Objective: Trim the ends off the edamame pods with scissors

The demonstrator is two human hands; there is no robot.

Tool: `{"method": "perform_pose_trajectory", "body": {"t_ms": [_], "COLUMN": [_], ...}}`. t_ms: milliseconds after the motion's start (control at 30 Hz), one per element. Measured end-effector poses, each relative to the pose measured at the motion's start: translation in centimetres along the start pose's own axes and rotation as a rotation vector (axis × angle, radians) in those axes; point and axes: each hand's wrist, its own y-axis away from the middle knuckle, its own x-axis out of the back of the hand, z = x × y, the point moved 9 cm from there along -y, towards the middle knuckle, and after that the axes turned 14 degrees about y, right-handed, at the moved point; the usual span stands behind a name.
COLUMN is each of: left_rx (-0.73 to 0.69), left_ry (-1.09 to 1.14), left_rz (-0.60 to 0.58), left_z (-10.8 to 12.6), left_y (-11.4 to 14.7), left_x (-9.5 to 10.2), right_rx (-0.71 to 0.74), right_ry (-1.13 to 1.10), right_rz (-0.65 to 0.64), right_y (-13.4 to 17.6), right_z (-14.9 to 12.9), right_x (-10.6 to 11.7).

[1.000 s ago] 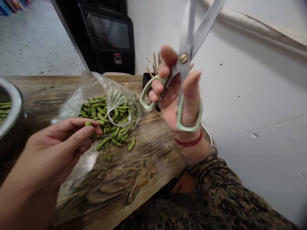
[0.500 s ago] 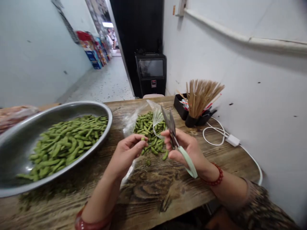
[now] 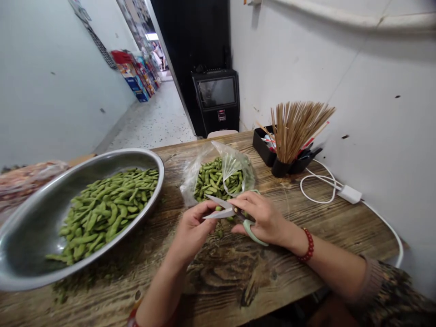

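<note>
The pod (image 3: 218, 208) between the left hand's fingers is mostly hidden: fingertips and the blades of the scissors (image 3: 235, 210) cover it, leaving only a small bit of green, and whether the steel touches it I cannot tell. The right hand (image 3: 261, 217) covers most of one handle loop; the other, pale green, shows below the palm. The basin (image 3: 37, 236) is cut off at the left edge, as is a plastic-wrapped pinkish mass (image 3: 29, 181) behind it, too unclear to name. A red band (image 3: 133, 319) on the left wrist is barely in frame. Part of the pod pile (image 3: 213, 177) is veiled by its clear bag (image 3: 190, 179).

The left forearm rises from the bottom edge, its hand (image 3: 192, 227) palm inward, thumb and fingers narrowed to a pinch on the pod. The right forearm comes in from the lower right, a red bead bracelet (image 3: 308, 246) at its wrist; the hand is knuckles up, fingers curled round the scissors' handles — the blades part slightly and point left, toward the pinch. Both hands are just above the worktop (image 3: 214, 286), on the near side of the bag.
</note>
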Motion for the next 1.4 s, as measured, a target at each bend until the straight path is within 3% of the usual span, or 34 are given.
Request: {"method": "perform_pose_trajectory", "body": {"t_ms": [167,467,833,1000,1200,1400], "left_rx": [0.008,0.02,-0.031,0.013,0.069,0.131], "left_ry": [-0.044,0.069,0.076,0.037,0.023,0.327], "left_rz": [-0.043,-0.063,-0.108,-0.092,-0.048,0.133], "left_z": [-0.8,-1.2,-0.5,-0.7,-2.4,-3.7], "left_y": [-0.1,0.0,0.3,0.7,0.6,0.5], "left_x": [-0.4,-1.1,-1.3,-0.7,1.1,3.4], "right_rx": [0.004,-0.008,0.057,0.069,0.045,-0.092], "right_ry": [-0.004,-0.098,-0.075,-0.056,-0.047,-0.155], "right_rz": [-0.019,-0.032,0.039,-0.003,-0.068,-0.004], "right_y": [0.2,0.3,0.5,0.5,0.7,0.9], "right_z": [0.3,-0.1,-0.4,-0.7,-0.4,1.3], "right_x": [-0.6,-0.9,-0.6,-1.3,-2.4,-2.3]}}
